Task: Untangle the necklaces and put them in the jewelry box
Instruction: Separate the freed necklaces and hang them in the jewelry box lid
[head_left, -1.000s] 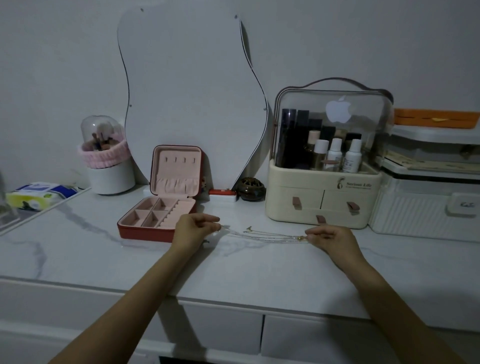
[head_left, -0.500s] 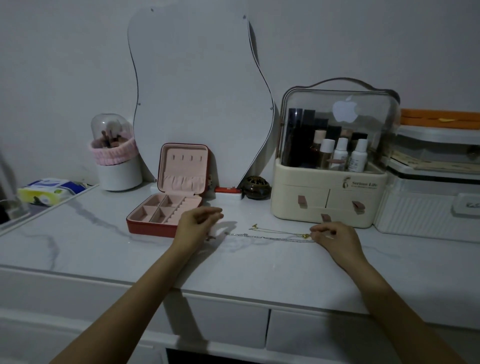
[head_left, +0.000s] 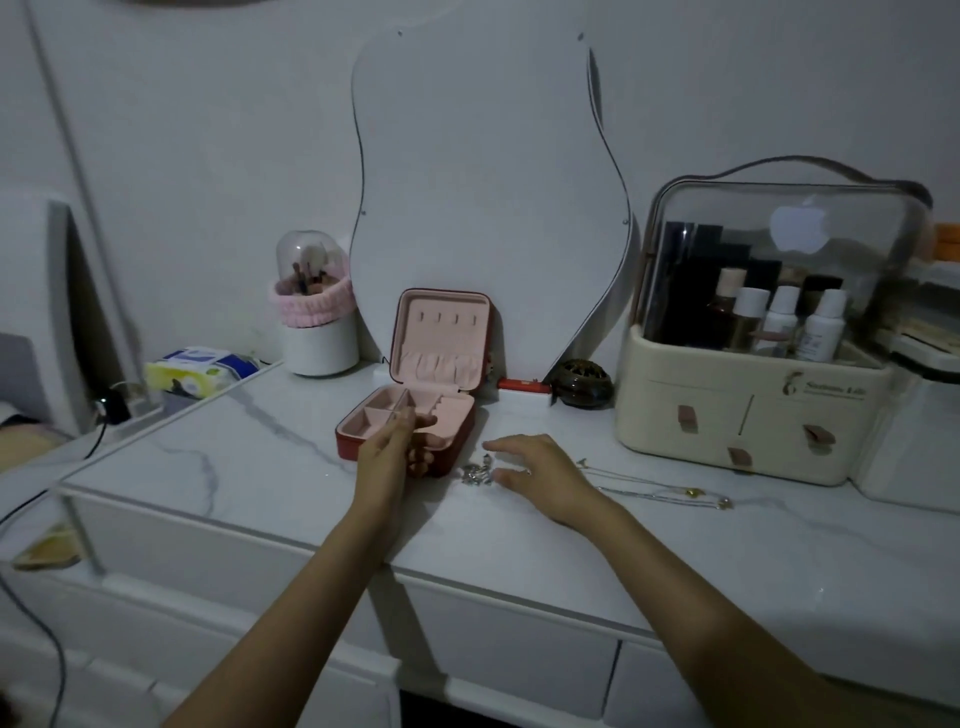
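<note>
The necklaces (head_left: 654, 491) lie on the white marble bench (head_left: 260, 467) a bit right of the middle of the frame. Their thin chains run long from left to right, with a small shiny bunch (head_left: 477, 474) at the left end and little gold beads at the right end. The right hand (head_left: 540, 473) lies low over the left part of the chains, palm down, with its fingers spread and pointing left at the shiny bunch. Its fingertips are just beside the bunch, and I cannot tell if they touch it; this grip is wide open and has hold of nothing. The right arm comes up from the lower right of the frame. Just left of the bunch stands the red jewelry box (head_left: 415, 421), open, with its pink lid standing up at the back and small pink compartments inside. The left hand (head_left: 397, 447) is at the front edge of the box, turned on its side, with its fingers bent loosely against the front wall. I cannot tell if this grip has hold of the box or only rests on it. Its arm comes up from the lower left. Behind the box leans a wavy mirror (head_left: 488, 182). At the right stands a cream makeup case (head_left: 753, 415) with bottles inside.
</note>
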